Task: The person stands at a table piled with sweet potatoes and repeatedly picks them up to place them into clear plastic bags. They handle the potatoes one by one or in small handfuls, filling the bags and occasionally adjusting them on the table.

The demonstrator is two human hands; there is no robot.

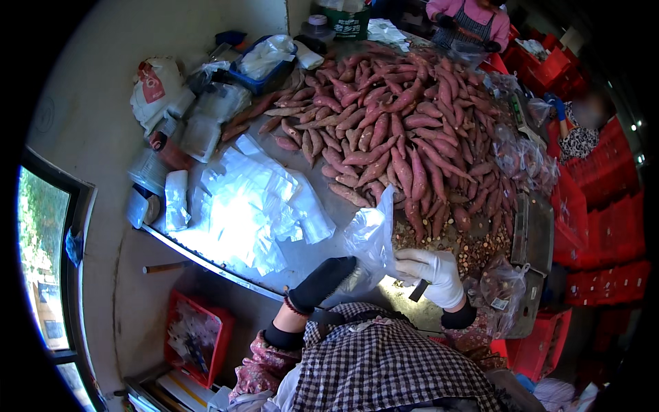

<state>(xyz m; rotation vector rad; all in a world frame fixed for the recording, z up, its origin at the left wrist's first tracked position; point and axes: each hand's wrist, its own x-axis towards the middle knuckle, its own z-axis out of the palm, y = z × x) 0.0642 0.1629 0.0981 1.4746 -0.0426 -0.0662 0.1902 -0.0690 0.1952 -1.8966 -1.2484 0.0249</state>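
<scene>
My left hand (325, 280), in a black glove, is at the lower side of a clear plastic bag (368, 234); its fingertips are partly hidden by the film. On the right, my right hand (432, 275), in a white glove, grips the bag's edge and also has a short dark blade-like tool (419, 291) pointing down from it. Beyond the bag lies a large heap of sweet potatoes (391, 129). Flat clear plastic bags (267, 201) are spread on the metal table (309, 262) to the left, under strong glare. Cut root ends (473, 247) are scattered at the heap's near edge.
Plastic trays (203, 134), a blue basket (257, 82) and a white sack (154, 92) stand back left. Bagged sweet potatoes (525, 159) and a scale (525, 121) line the right side. Red crates (607, 232) stack beyond. Two co-workers (471, 23) are across and right.
</scene>
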